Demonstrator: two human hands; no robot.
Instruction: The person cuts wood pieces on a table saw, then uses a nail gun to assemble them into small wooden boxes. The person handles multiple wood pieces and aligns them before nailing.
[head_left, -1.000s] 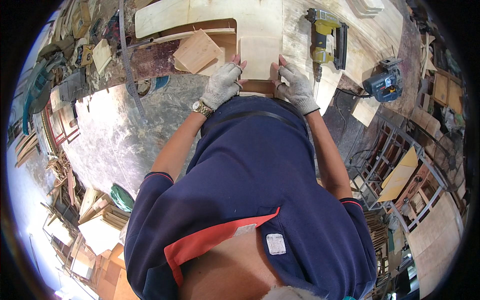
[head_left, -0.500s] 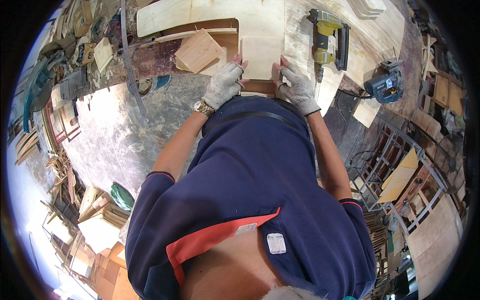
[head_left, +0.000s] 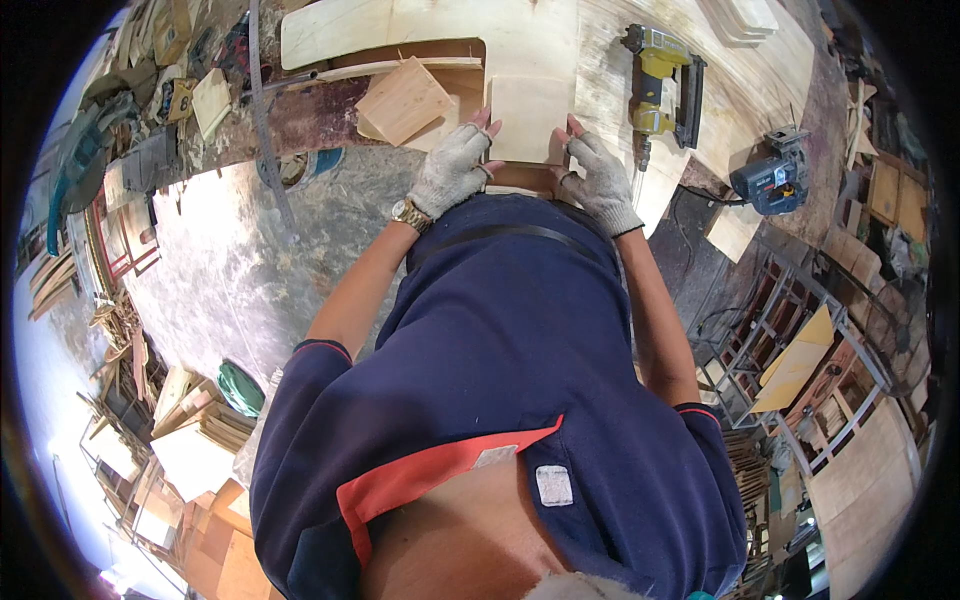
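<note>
A small pale rectangular plywood piece (head_left: pixel 528 118) lies in front of my waist, over a larger light plywood panel (head_left: pixel 535 40). My left hand (head_left: pixel 452 170), in a whitish knit glove with bare fingertips, grips its left edge. On the opposite edge is my right hand (head_left: pixel 602 182), gloved the same way, with fingertips pressed to the side. The two hands hold the piece between them. Under its near edge a brownish wooden strip (head_left: pixel 522 180) shows, partly hidden by my shirt. Left of my left hand, a square wood block (head_left: pixel 404 101) rests at an angle on other scraps.
A yellow and black nail gun (head_left: pixel 655 90) lies to the right on the plywood. Beyond it sits a blue jigsaw (head_left: pixel 772 180) with its cord. A metal ruler (head_left: pixel 263 120) and a teal power saw (head_left: pixel 75 175) are at left. Wood offcuts (head_left: pixel 205 440) pile up at lower left.
The whole view has shifted slightly. Both hands stay at the sides of the small plywood piece, with little visible movement.
</note>
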